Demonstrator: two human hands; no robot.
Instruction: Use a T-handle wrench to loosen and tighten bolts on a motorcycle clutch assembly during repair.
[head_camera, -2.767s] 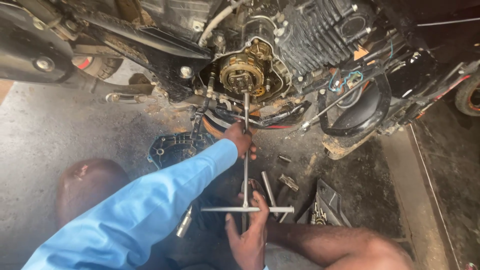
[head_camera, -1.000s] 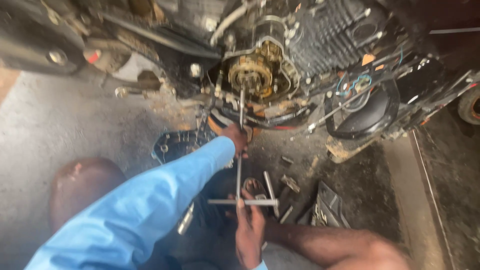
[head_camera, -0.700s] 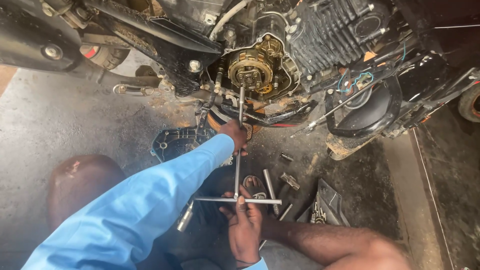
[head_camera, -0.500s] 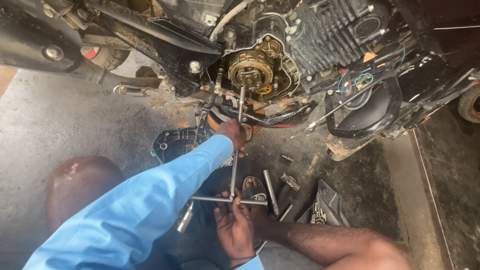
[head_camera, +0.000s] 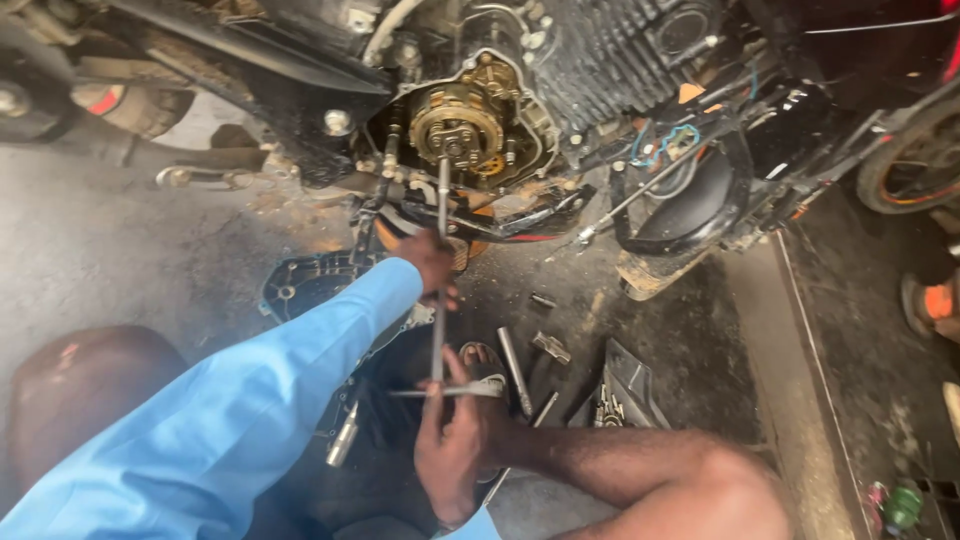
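Note:
A long T-handle wrench (head_camera: 438, 330) runs from the exposed brass-coloured clutch (head_camera: 455, 125) in the open side of a motorcycle engine (head_camera: 610, 60) down toward me. My left hand (head_camera: 432, 268), at the end of a blue sleeve, is closed around the wrench's shaft just below the engine. My right hand (head_camera: 450, 445) grips the wrench's cross bar at its near end. The bar lies almost level, sticking out on both sides of my fingers.
A removed dark engine cover (head_camera: 305, 285) lies on the oily floor left of the shaft. Loose sockets and bars (head_camera: 515, 355) and a black tool tray (head_camera: 625, 385) lie to the right. My knees frame the bottom; a concrete ridge (head_camera: 790, 370) runs along the right.
The cross bar has turned under my right hand, which has shifted along it. My left hand has stayed on the shaft. The view has shifted slightly.

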